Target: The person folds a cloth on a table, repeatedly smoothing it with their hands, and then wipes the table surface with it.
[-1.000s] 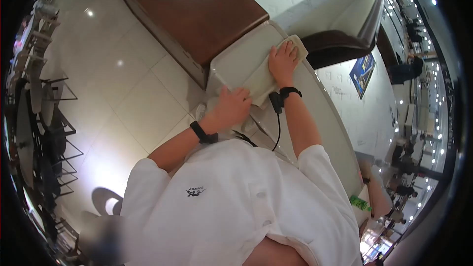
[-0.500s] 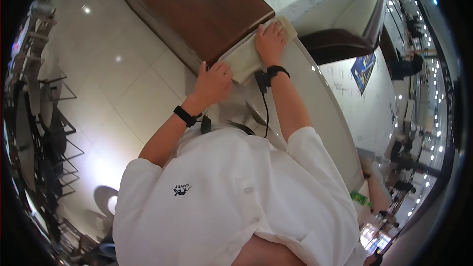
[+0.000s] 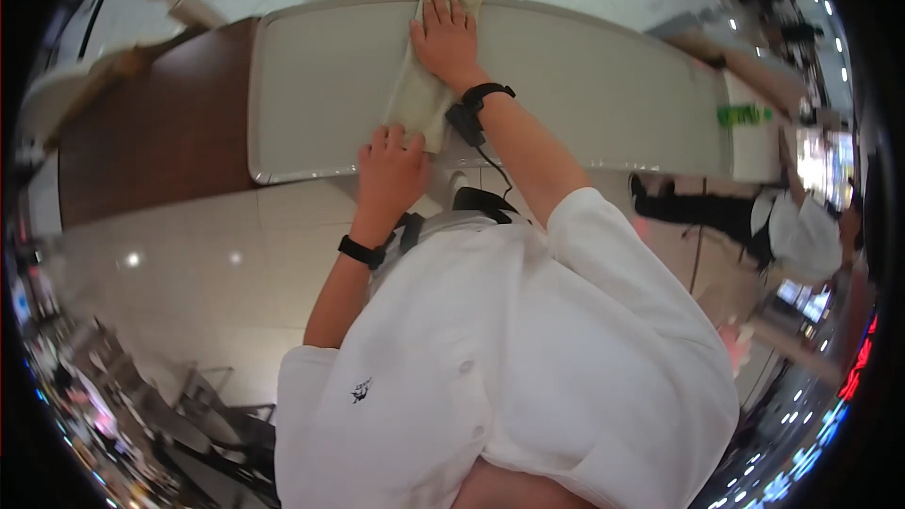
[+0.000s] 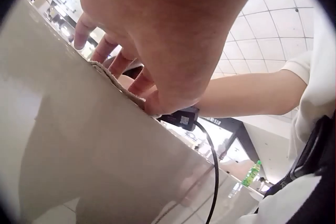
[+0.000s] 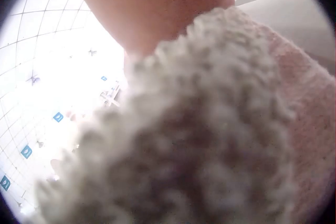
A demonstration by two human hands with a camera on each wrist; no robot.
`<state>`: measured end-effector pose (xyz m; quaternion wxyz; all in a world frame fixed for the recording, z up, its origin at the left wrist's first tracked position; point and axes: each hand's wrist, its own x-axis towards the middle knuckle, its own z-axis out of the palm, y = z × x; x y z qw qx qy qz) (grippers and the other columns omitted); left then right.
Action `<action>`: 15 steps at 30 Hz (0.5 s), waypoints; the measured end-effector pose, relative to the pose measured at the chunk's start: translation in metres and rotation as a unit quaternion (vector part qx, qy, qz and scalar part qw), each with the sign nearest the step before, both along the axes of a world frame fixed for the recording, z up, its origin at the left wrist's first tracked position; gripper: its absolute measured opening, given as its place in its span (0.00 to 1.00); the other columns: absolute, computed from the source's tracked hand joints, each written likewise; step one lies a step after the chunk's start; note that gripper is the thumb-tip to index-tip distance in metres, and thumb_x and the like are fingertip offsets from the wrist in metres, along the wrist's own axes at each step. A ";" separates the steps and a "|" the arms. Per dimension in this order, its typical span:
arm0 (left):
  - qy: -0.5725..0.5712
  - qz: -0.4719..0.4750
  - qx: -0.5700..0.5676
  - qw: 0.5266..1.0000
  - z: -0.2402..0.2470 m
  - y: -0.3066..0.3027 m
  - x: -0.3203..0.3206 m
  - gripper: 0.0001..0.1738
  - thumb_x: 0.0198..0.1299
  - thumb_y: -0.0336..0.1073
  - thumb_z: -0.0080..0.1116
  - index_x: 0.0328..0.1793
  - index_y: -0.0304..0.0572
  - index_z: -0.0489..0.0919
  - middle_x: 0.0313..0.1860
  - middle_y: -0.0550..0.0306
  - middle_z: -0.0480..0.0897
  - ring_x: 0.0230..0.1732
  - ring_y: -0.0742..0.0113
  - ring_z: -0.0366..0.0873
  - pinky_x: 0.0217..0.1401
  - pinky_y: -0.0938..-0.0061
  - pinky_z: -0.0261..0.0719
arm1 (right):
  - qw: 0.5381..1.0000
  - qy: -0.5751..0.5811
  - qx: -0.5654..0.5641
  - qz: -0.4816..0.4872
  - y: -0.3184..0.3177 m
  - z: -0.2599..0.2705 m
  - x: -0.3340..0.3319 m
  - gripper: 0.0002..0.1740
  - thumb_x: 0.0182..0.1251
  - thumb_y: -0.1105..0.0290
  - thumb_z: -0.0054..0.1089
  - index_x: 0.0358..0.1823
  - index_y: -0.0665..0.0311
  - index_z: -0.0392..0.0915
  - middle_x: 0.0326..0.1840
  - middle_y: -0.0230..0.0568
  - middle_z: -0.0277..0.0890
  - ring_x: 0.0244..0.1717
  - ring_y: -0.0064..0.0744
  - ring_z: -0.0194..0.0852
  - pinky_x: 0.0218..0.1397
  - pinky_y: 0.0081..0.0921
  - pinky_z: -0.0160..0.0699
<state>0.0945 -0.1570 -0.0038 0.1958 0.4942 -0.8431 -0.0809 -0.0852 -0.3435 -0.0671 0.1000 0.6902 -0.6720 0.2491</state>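
A cream towel (image 3: 419,92) lies folded in a long strip across the white tabletop (image 3: 325,85), from its far edge to its near edge. My right hand (image 3: 448,45) presses flat on the far part of the towel, fingers stretched toward the far edge. At the near end, my left hand (image 3: 391,170) rests its fingertips on the towel. In the left wrist view, the left fingers (image 4: 142,79) reach down onto the thin towel edge. The towel's blurred, looped pile (image 5: 199,124) fills much of the right wrist view and hides the right fingers.
A brown wooden tabletop (image 3: 156,123) adjoins the white one on the left. A green-labelled bottle (image 3: 743,114) stands toward the right end. A person in a white top (image 3: 801,236) is at the right. A black cable (image 3: 498,170) hangs from my right wrist.
The view has turned, so the white tabletop now runs crosswise. Both hands and the towel have moved away from the brown tabletop's edge, along the white surface to the right.
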 end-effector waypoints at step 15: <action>-0.043 -0.322 0.027 0.945 0.049 0.050 -0.039 0.19 0.60 0.42 0.63 0.56 0.47 0.79 0.55 0.49 0.77 0.59 0.45 0.73 0.49 0.50 0.76 | 0.940 -0.068 0.067 -0.329 0.196 0.056 -0.116 0.34 0.78 0.50 0.41 0.77 0.65 0.65 0.83 0.48 0.58 0.83 0.55 0.50 0.83 0.54 0.45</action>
